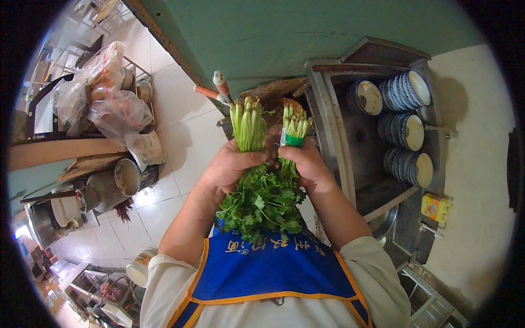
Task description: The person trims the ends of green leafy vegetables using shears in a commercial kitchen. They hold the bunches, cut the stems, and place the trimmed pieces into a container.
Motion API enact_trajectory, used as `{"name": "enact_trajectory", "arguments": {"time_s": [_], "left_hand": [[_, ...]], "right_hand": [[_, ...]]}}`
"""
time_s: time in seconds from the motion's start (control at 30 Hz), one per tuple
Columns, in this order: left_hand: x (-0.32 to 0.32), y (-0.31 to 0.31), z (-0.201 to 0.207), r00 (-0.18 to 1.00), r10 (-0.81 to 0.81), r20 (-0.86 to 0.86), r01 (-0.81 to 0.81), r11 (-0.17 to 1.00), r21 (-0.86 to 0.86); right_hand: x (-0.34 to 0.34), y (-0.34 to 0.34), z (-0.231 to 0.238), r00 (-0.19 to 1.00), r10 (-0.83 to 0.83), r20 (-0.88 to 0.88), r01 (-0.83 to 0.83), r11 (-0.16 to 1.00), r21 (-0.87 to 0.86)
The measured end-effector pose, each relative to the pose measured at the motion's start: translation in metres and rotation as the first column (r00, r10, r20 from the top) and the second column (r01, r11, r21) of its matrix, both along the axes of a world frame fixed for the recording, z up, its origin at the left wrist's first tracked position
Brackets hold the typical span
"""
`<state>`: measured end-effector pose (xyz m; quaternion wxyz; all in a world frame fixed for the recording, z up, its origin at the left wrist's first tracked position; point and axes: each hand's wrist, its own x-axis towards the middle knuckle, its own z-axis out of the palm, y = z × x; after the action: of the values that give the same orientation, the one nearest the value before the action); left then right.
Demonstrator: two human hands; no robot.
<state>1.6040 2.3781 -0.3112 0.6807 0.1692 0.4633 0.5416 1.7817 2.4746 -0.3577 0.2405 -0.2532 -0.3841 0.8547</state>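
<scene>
Two bunches of leafy celery are held up in front of my blue apron (273, 273). My left hand (236, 163) is closed round the left bunch of celery (249, 126), thumb across its stems. In my right hand (308, 160) is the narrower right bunch of celery (297, 124), with a green band (293, 140) round its stems. Pale cut ends point away from me on both. The leaves (262, 205) hang together toward my body, so where one bunch stops and the other starts is hard to see.
On the right, a metal sink (342, 147) holds several stacks of bowls (407, 131), with a yellow container (436, 208) beside it. Two orange-and-white handles (220, 82) stick up by the green wall (246, 44). To the left are a bag-covered rack (117, 106) and metal pots (127, 176).
</scene>
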Motion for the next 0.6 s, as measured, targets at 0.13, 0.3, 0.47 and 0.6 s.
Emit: {"name": "enact_trajectory", "arguments": {"time_s": [0.13,0.3,0.47,0.6], "left_hand": [[-0.001,-0.003,-0.002,0.999,-0.026,0.046,0.025,0.999,0.022],[0.008,-0.008,-0.009,0.997,0.008,-0.077,-0.002,0.997,0.082],[0.012,-0.006,-0.01,0.982,-0.005,-0.191,-0.023,0.989,-0.143],[0.02,-0.006,-0.02,0.985,0.022,-0.169,-0.019,1.0,0.017]], "right_hand": [[0.008,0.001,-0.002,0.989,0.033,-0.144,-0.046,0.995,-0.091],[0.013,-0.002,-0.001,0.984,0.03,-0.176,-0.054,0.99,-0.13],[0.009,-0.006,0.001,0.987,0.007,-0.161,-0.026,0.993,-0.117],[0.001,-0.01,0.006,1.0,-0.03,0.006,0.03,0.999,0.016]]}}
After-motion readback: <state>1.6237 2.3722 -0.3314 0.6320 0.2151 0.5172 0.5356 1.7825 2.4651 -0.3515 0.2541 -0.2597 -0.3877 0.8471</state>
